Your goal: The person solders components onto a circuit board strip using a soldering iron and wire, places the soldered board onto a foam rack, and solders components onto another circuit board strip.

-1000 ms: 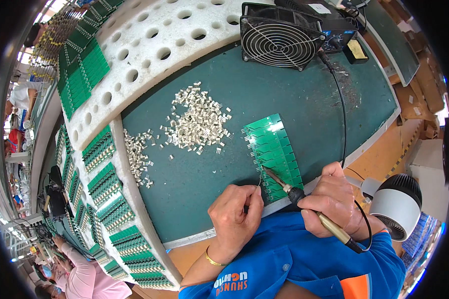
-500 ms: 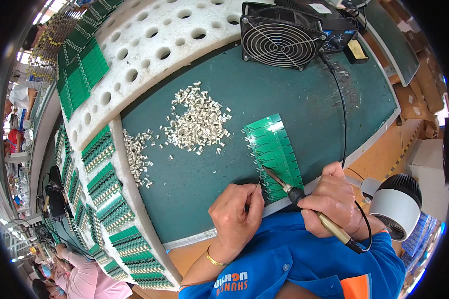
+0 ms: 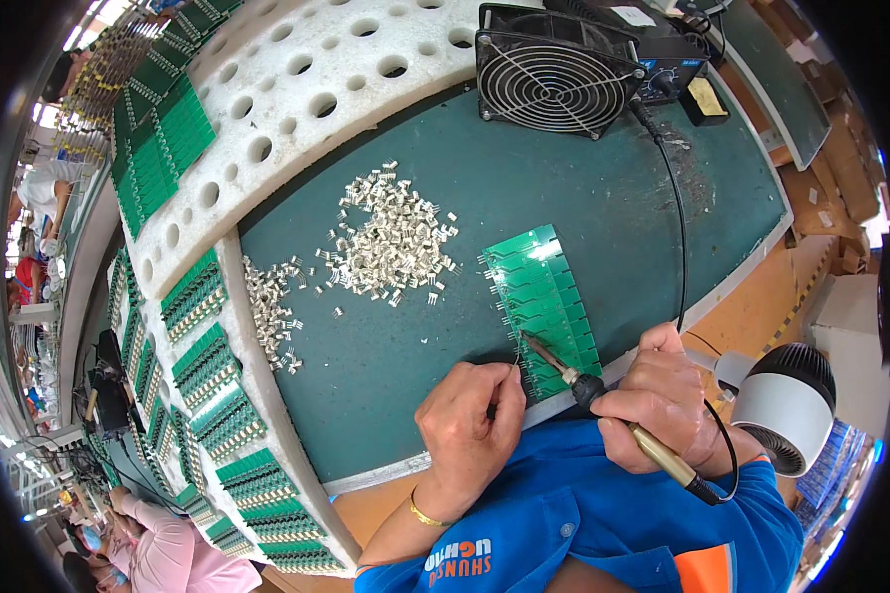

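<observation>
A green circuit board panel (image 3: 554, 296) lies at a slant on the dark green mat, with metal pins along its left edge. My right hand (image 3: 653, 405) is closed round the handle of a soldering iron (image 3: 658, 450). The iron's tip points up and left and is at the pinned edge of the panel. At that same edge, my left hand (image 3: 473, 420) pinches a thin solder wire (image 3: 517, 362) between thumb and forefinger. Its other fingers are curled in. The exact contact of tip, wire and pin is too small to make out.
Small white connectors (image 3: 391, 237) lie heaped left of the panel. White foam boards (image 3: 297, 99) carry rows of green circuit boards (image 3: 227, 415). A black fan (image 3: 559, 74) and soldering station (image 3: 667, 74) stand at the back; the iron's cord (image 3: 680, 217) runs down the right side.
The iron's tip and the solder wire have shifted very slightly along the pinned edge. Both hands otherwise keep their places and grips.
</observation>
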The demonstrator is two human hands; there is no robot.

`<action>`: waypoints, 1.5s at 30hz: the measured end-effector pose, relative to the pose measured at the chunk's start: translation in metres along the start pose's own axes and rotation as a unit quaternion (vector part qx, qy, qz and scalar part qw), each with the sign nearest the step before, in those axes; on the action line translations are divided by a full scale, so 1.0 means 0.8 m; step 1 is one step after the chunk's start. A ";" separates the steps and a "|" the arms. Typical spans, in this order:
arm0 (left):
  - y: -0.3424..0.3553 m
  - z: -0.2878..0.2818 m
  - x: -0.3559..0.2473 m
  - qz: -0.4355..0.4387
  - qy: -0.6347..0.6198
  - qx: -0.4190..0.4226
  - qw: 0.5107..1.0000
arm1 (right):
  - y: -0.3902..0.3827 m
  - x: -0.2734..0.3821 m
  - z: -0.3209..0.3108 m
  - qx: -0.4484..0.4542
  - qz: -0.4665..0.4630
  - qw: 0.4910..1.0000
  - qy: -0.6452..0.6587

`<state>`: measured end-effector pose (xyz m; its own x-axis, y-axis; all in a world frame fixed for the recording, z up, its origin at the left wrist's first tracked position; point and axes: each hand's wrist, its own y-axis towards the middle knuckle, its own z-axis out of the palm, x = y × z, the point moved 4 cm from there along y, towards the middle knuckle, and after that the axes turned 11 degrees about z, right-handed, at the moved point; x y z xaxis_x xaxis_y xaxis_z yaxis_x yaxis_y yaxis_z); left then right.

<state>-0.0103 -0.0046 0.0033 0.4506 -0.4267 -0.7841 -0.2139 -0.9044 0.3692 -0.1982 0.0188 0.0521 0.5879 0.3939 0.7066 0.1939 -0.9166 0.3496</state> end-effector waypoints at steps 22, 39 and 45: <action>-0.002 0.002 0.002 0.008 0.001 0.001 1.000 | -0.003 0.003 0.000 -0.008 -0.004 1.000 0.000; -0.003 0.001 0.002 0.009 -0.002 -0.003 1.000 | -0.002 0.003 -0.003 -0.003 -0.005 1.000 0.003; -0.001 0.003 0.003 0.010 0.000 0.002 1.000 | -0.002 0.002 -0.001 -0.006 -0.003 1.000 -0.002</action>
<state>-0.0113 -0.0045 -0.0001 0.4466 -0.4453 -0.7760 -0.2269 -0.8954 0.3832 -0.1985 0.0211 0.0530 0.5906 0.3986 0.7017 0.1873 -0.9135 0.3612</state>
